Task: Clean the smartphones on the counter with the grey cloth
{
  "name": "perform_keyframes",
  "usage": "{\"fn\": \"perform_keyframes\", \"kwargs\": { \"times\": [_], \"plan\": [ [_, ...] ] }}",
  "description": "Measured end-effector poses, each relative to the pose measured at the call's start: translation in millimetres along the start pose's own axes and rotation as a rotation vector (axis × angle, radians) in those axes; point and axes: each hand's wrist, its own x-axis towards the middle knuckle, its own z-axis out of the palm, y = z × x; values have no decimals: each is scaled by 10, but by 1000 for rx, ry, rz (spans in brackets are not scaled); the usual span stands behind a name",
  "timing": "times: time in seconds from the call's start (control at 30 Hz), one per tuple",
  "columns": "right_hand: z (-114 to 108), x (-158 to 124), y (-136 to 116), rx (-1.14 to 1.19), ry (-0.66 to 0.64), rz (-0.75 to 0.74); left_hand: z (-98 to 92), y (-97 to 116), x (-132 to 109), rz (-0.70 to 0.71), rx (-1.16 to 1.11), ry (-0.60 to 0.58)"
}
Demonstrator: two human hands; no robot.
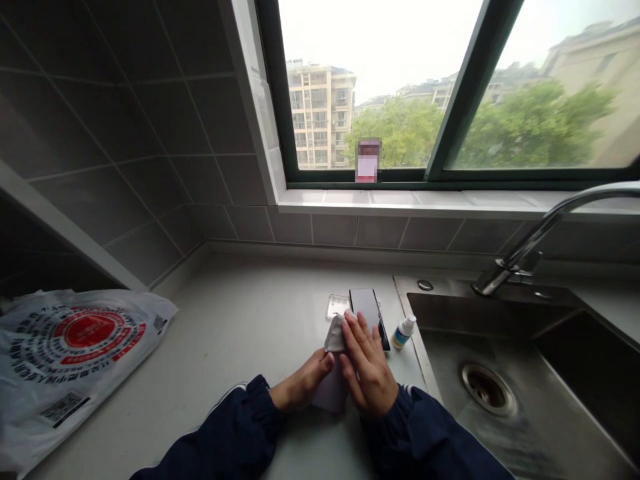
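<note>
My left hand [305,383] is closed around a pale flat thing [331,393], its thumb along the side. What this thing is I cannot make out. A crumpled white tissue or cloth [336,333] stands up at its top. My right hand [369,373] lies against the tissue and the pale thing with its fingers stretched out. Just beyond that hand a phone [367,303] lies on the counter, partly hidden by the fingers. Left of the phone is a clear phone case [338,307]. A small white bottle [404,331] with a coloured label stands right of the phone.
A sink [505,347] with a chrome faucet [520,253] is on the right. A white plastic bag [85,353] with red and black print lies on the left of the white counter [250,300]. Behind are a tiled wall and a window [380,93].
</note>
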Motion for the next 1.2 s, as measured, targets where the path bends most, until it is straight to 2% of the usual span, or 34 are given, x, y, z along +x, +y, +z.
{"fn": "perform_keyframes", "kwargs": {
  "times": [0.1, 0.27, 0.33, 0.43, 0.5, 0.57, 0.77, 1.0, 1.2],
  "plan": [
    [40, -26, -24, -54, -33, -70, -17, -73, 19, 37, -14, 45],
    [79, -62, -143, -108, -169, -179, -70, -239, 52, -57, -287, 260],
    [78, -67, -180, -113, -206, -214, -86, -249, 66, -120, -400, 259],
    [74, -69, -199, -104, -230, -242, -93, -183, 99, -195, -659, 169],
    [84, -72, -191, -89, -226, -250, -88, -116, 130, -191, -808, 124],
    [107, -80, -172, -71, -197, -263, -76, -59, 160, -166, -882, 135],
    [189, -130, -83, -32, -34, -250, -54, -37, 193, -117, -891, 296],
    [201, -156, -51, 81, 16, -214, -104, -85, 210, -85, -838, 480],
    [198, -154, -11, 156, 15, -151, -92, -99, 222, -51, -794, 460]
  ]
}}
